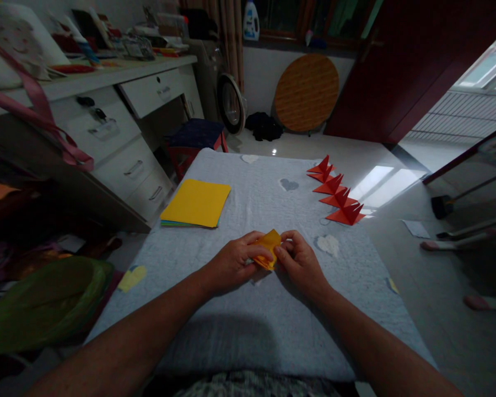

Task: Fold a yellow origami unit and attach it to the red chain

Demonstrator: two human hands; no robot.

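At the far left, a basket (49, 303) with a green liner stands beside the table, and above it a pink ribbon (62, 129) trails down in front of a white desk (107, 124). The desk's left side has 3 drawers, with keys hanging at the top drawer; its top is crowded with bottles and small items, several too dim to tell. A stool (198, 133) with a dark blue seat stands between the desk and the table's far left corner.

On the pale blue tablecloth (260, 198), a stack of paper (196, 201), yellow on top with green and blue edges below, lies ahead and to the left of the hands. Beyond it, a washing machine (209, 58) has its round door open.

Near the middle of the table, the left hand (237, 256) has its fingers closed around the left side of a folded yellow paper (269, 245), covering part of it. The right hand (298, 260) pinches the paper's right edge between thumb and fingers, the gap narrow.

Farther back, a dark heap (264, 125) lies on the floor beside a round wooden board (307, 92) leaning against the wall. Ahead and right of the right hand, about 5 red folded paper shapes (345, 215) stand close together along the table's right edge. Past them are a dark red door (376, 71) and a black dustpan (441, 207).
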